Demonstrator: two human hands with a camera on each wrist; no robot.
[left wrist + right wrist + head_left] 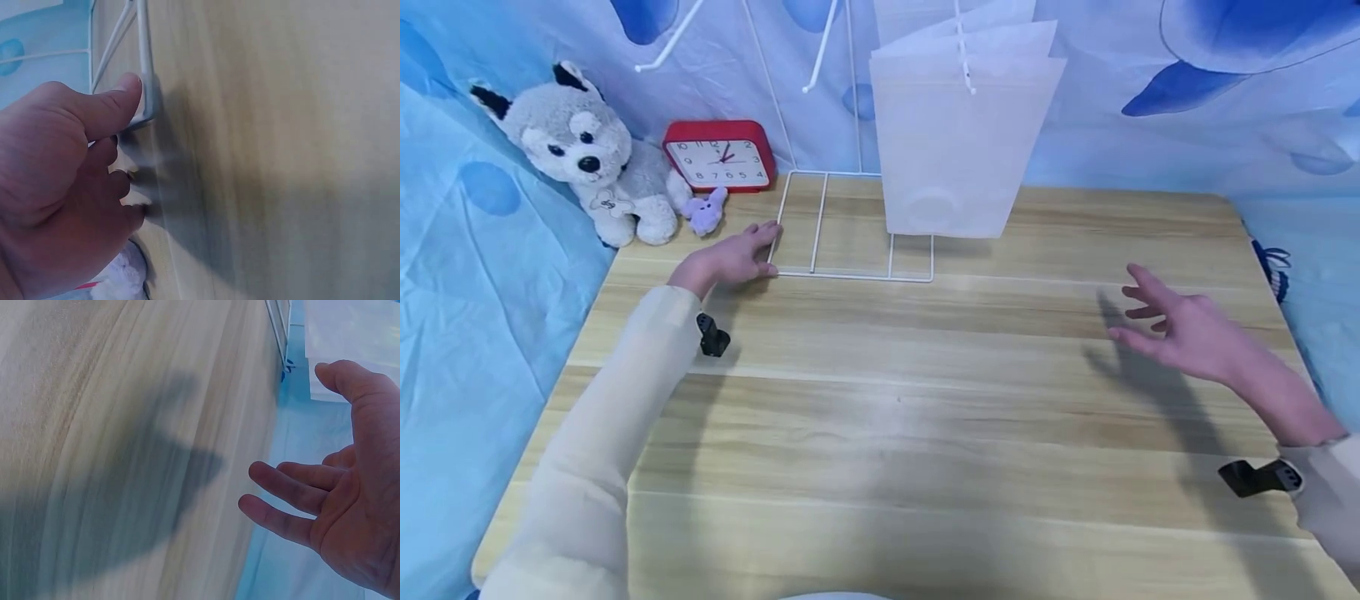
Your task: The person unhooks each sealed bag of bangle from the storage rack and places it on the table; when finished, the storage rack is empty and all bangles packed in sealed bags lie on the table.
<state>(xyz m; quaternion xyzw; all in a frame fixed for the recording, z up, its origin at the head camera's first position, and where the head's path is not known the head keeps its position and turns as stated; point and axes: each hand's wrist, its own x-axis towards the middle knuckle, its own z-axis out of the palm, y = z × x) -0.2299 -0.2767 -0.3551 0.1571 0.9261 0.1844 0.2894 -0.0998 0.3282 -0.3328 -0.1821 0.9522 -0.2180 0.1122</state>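
Observation:
A white wire rack (854,276) stands at the back of the table, with long hooks (820,52) jutting forward. Several translucent white pouches (958,158) hang from its right hook. My left hand (737,254) holds the left front corner of the rack's base; in the left wrist view the thumb (119,103) lies against the wire corner, the other fingers curled beside it. Over the right part of the table, my right hand (1195,333) hovers with spread fingers and touches nothing. The right wrist view shows this hand (350,506) holding nothing.
A grey and white plush dog (580,150), a red alarm clock (722,157) and a small purple plush toy (705,212) sit at the back left of the wooden table (887,417). Blue patterned cloth (467,275) surrounds it. A pale rounded edge shows at the front.

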